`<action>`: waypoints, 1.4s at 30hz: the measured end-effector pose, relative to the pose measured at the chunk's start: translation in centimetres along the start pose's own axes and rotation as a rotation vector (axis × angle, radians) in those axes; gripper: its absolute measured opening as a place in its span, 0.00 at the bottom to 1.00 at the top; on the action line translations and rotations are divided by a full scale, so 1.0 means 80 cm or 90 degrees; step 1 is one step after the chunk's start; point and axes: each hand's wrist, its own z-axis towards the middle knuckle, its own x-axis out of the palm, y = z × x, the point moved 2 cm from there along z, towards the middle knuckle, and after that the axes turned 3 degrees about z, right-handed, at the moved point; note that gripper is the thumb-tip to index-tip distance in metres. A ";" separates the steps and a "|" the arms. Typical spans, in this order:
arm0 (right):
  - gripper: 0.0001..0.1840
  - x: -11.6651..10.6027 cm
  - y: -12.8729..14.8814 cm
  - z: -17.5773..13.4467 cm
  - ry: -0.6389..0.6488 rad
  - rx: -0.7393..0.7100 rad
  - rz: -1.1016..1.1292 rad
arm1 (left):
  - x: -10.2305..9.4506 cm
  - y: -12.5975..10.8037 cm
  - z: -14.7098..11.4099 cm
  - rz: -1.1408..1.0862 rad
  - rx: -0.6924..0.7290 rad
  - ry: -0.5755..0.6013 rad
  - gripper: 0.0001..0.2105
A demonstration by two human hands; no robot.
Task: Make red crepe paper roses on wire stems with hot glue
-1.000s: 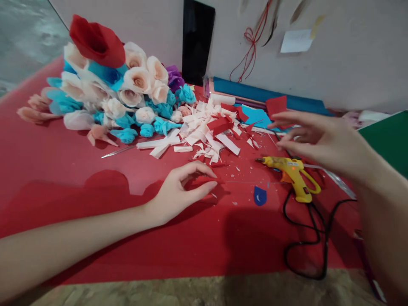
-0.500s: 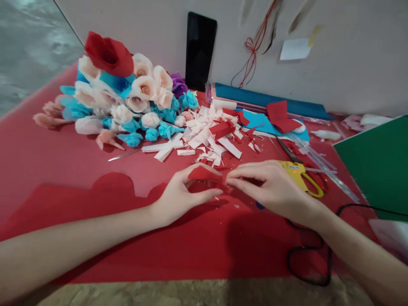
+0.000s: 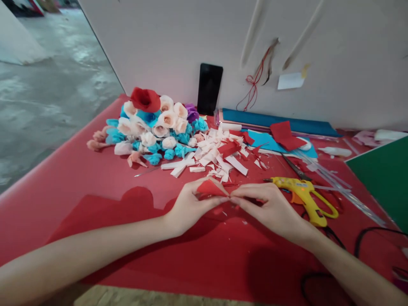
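Observation:
A small piece of red crepe paper (image 3: 210,188) lies in the grip of my left hand (image 3: 193,206), whose thumb and fingers close round it. My right hand (image 3: 270,208) meets it from the other side, thumb and forefinger pinched together at the paper's right tip. Whether anything else sits in that pinch is hidden by the fingertips. Both hands hover over the red tabletop (image 3: 178,267), just in front of a pile of pale and red paper scraps (image 3: 219,155). A yellow glue gun (image 3: 307,197) lies beside my right hand.
Paper flowers (image 3: 153,127) in white, blue, red and peach are heaped at the back left. A black phone (image 3: 210,89) leans on the wall. Scissors (image 3: 295,167), clear glue sticks (image 3: 344,189), rolled blue paper (image 3: 280,121) and a green board (image 3: 382,178) occupy the right side.
The view has tilted up and shifted, showing more wall and the whole glue gun. My left thumb and fingers have closed on the red paper, and my hands' fingertips have come together.

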 end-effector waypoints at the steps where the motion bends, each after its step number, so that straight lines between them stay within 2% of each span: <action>1: 0.09 -0.003 0.000 -0.001 -0.003 -0.005 -0.014 | -0.001 -0.004 0.002 -0.001 0.006 -0.008 0.02; 6: 0.09 -0.028 -0.008 -0.011 -0.020 -0.071 -0.167 | -0.012 -0.025 0.011 -0.010 0.038 -0.097 0.04; 9: 0.08 -0.048 -0.030 -0.016 -0.027 -0.087 -0.222 | -0.025 -0.033 0.019 -0.021 0.072 -0.164 0.04; 11: 0.09 -0.064 -0.050 -0.015 -0.079 -0.072 -0.272 | -0.031 -0.034 0.023 -0.020 0.084 -0.188 0.04; 15: 0.14 -0.089 -0.079 -0.008 -0.260 -0.001 -0.339 | -0.027 -0.027 0.023 0.020 0.063 -0.152 0.04; 17: 0.17 -0.089 -0.075 -0.004 -0.272 0.012 -0.339 | -0.019 -0.023 0.019 0.044 0.047 -0.112 0.04; 18: 0.23 -0.086 -0.069 -0.002 -0.251 0.005 -0.334 | -0.016 -0.022 0.016 0.054 0.043 -0.099 0.05; 20: 0.33 -0.070 -0.048 -0.002 -0.161 -0.015 -0.304 | -0.012 -0.020 0.012 0.074 0.044 -0.083 0.05; 22: 0.26 -0.047 -0.026 -0.005 -0.032 -0.007 -0.221 | -0.011 -0.021 0.010 0.097 0.050 -0.080 0.06; 24: 0.19 -0.024 -0.011 -0.009 0.037 0.071 -0.115 | -0.013 -0.022 0.009 0.125 0.053 -0.080 0.06; 26: 0.11 -0.006 -0.002 -0.011 0.031 0.089 -0.033 | -0.016 -0.024 0.011 0.159 0.055 -0.078 0.06; 29: 0.13 0.008 -0.002 -0.010 -0.013 0.086 0.022 | -0.020 -0.026 0.016 0.206 0.063 -0.061 0.06; 33: 0.11 -0.002 -0.010 -0.009 -0.107 0.098 0.100 | -0.021 -0.021 0.027 0.269 0.075 0.001 0.05; 38: 0.10 -0.016 -0.011 -0.012 -0.171 0.108 0.265 | -0.024 -0.006 0.033 0.330 0.074 0.077 0.20; 41: 0.09 -0.014 -0.012 -0.014 -0.169 0.109 0.331 | -0.030 -0.004 0.037 0.343 0.100 0.130 0.13; 42: 0.09 -0.012 -0.012 -0.015 -0.163 0.109 0.337 | -0.033 -0.004 0.040 0.347 0.116 0.150 0.16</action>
